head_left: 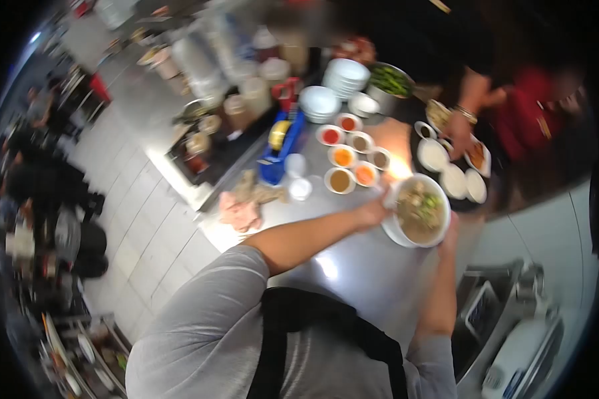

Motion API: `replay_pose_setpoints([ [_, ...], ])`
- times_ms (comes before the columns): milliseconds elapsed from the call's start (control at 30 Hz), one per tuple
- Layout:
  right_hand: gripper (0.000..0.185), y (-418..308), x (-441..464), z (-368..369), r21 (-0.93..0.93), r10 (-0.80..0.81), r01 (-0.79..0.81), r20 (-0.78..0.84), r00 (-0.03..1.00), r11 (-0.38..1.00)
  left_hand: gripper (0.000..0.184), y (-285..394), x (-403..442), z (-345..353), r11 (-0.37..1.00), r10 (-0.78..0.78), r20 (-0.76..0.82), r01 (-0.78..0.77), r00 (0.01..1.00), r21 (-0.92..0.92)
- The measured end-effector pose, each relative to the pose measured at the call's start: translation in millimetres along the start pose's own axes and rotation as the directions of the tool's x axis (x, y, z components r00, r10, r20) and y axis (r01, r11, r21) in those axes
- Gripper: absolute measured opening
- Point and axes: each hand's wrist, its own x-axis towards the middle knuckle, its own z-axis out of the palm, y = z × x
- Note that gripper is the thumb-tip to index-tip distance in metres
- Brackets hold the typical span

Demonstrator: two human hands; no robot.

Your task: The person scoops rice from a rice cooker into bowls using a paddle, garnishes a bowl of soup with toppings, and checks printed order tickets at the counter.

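Note:
A white bowl [396,231] of brownish soup, topped with chopped greens and pale pieces, is held between my two hands over the steel counter. My left hand [375,210] grips its left side. On the opposite side, my right hand [450,233] is closed against the rim, its fingers partly hidden and blurred. Several small white cups of red, orange and brown sauces, one an orange sauce cup [366,174], stand just beyond my left hand. Past the bowl lies a dark round tray [469,205] with white dishes, and another person's hand [459,132] reaches over it.
Stacked white bowls [325,105] and a metal pot of greens [391,86] stand at the back. A blue tape dispenser [273,169] and a crumpled pink cloth [240,211] lie left. A sink [476,312] is at lower right. People stand across the counter.

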Motion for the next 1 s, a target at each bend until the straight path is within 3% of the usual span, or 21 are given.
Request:
replay_pose_setpoints([
  [67, 0.042, 4.5, 14.5, -21.8, -0.154, -0.089, 0.092, 0.029, 0.996, 0.984, 0.06, -11.5, -28.6, -11.5, 0.879, 0.03, 0.052, -0.052, 0.998, 0.475],
  [100, 0.044, 1.7, 17.1, -26.0, 0.012, -0.013, 0.013, -0.035, 0.999, 1.0, 0.044, 1.6, -71.0, -19.2, 0.856, 0.152, 0.171, -0.216, 0.973, 0.469],
  [133, 0.046, -3.9, 19.4, -41.2, -0.03, 0.04, -0.042, -0.066, 0.997, 0.999, 0.031, -17.2, -95.3, -36.4, 0.885, 0.192, 0.346, -0.314, 0.918, 0.342],
  [167, 0.049, -3.0, 31.7, -58.9, -0.195, -0.024, 0.002, -0.107, 0.994, 0.981, 0.023, -20.3, -133.9, -50.3, 0.951, 0.123, 0.381, -0.219, 0.917, 0.22],
  [233, 0.05, -39.6, 20.0, -53.4, -0.308, -0.383, 0.327, -0.138, 0.914, 0.893, 0.016, -15.1, -222.5, -97.2, 0.991, -0.021, 0.394, -0.034, 0.919, 0.131],
  [300, 0.037, -117.6, -26.7, 33.3, -0.443, -0.521, 0.371, -0.288, 0.803, 0.816, 0.009, -45.5, -304.8, -152.1, 0.958, 0.048, 0.129, -0.082, 0.99, 0.276],
  [333, 0.031, -157.0, -72.5, 110.2, -0.244, -0.541, 0.484, -0.334, 0.772, 0.84, 0.007, -51.6, -353.4, -177.3, 0.964, 0.02, -0.042, -0.008, 0.999, 0.266],
  [367, 0.029, -172.6, -89.0, 157.9, -0.204, -0.631, 0.597, -0.274, 0.726, 0.776, 0.008, -59.7, -402.4, -200.5, 0.969, -0.014, -0.206, 0.064, 0.978, 0.238],
  [433, 0.026, -185.7, -126.2, 247.3, -0.484, -0.87, 0.806, 0.163, 0.466, 0.341, 0.011, -106.0, -491.0, -246.6, 0.965, 0.192, -0.463, -0.081, 0.865, 0.248],
  [500, 0.016, -190.9, -205.9, 391.9, -0.051, -0.72, 0.722, 0.051, 0.692, 0.69, 0.012, -116.5, -568.0, -279.2, 0.981, 0.031, -0.633, 0.098, 0.774, 0.169],
  [533, 0.001, -178.2, -233.1, 449.4, 0.11, -0.771, 0.771, 0.228, 0.594, 0.627, 0.013, -118.1, -602.0, -299.9, 0.979, -0.042, -0.707, 0.169, 0.706, 0.111],
  [567, 0.007, -161.4, -255.7, 501.8, 0.146, -0.782, 0.819, 0.426, 0.454, 0.555, 0.015, -118.8, -628.3, -320.4, 0.974, -0.048, -0.746, 0.198, 0.664, 0.114],
  [600, 0.009, -161.9, -312.8, 562.5, 0.154, -0.731, 0.825, 0.57, 0.376, 0.544, 0.019, -120.0, -649.9, -337.5, 0.969, -0.061, -0.779, 0.225, 0.624, 0.104],
  [633, 0.01, -137.4, -340.4, 612.9, 0.24, -0.597, 0.683, 0.722, 0.349, 0.69, 0.022, -121.9, -671.2, -352.7, 0.962, -0.082, -0.808, 0.257, 0.583, 0.087],
  [667, 0.007, -113.6, -373.8, 658.9, 0.169, -0.458, 0.636, 0.829, 0.322, 0.753, 0.027, -122.8, -692.8, -368.5, 0.952, -0.105, -0.837, 0.297, 0.537, 0.071],
  [700, 0.011, -89.9, -409.8, 695.5, -0.116, -0.091, 0.456, 0.908, 0.408, 0.882, 0.034, -124.0, -711.6, -384.1, 0.96, 0.043, -0.857, 0.216, 0.514, 0.178],
  [733, 0.03, -17.6, -412.3, 730.9, 0.033, -0.161, 0.454, 0.955, 0.248, 0.891, 0.04, -123.9, -727.3, -402.0, 0.945, 0.191, -0.856, 0.145, 0.48, 0.292],
  [767, 0.044, 61.6, -407.8, 753.5, -0.116, 0.027, 0.485, 0.982, 0.187, 0.867, 0.047, -124.3, -744.8, -420.5, 0.91, 0.333, -0.835, 0.082, 0.438, 0.407],
  [800, 0.053, 106.8, -428.8, 767.7, -0.224, 0.153, 0.599, 0.974, 0.167, 0.769, 0.051, -122.2, -767.7, -442.3, 0.919, 0.313, -0.846, 0.088, 0.432, 0.385],
  [900, 0.047, 184.5, -475.9, 815.8, -0.406, 0.582, 0.731, 0.813, 0.014, 0.549, 0.057, -122.3, -831.6, -522.5, 0.956, 0.24, -0.904, 0.076, 0.355, 0.283],
  [1000, 0.041, 204.8, -520.0, 895.9, -0.327, 0.723, 0.818, 0.675, -0.148, 0.473, 0.054, -161.0, -912.3, -594.3, 0.995, 0.073, -0.984, 0.062, 0.163, 0.084],
])
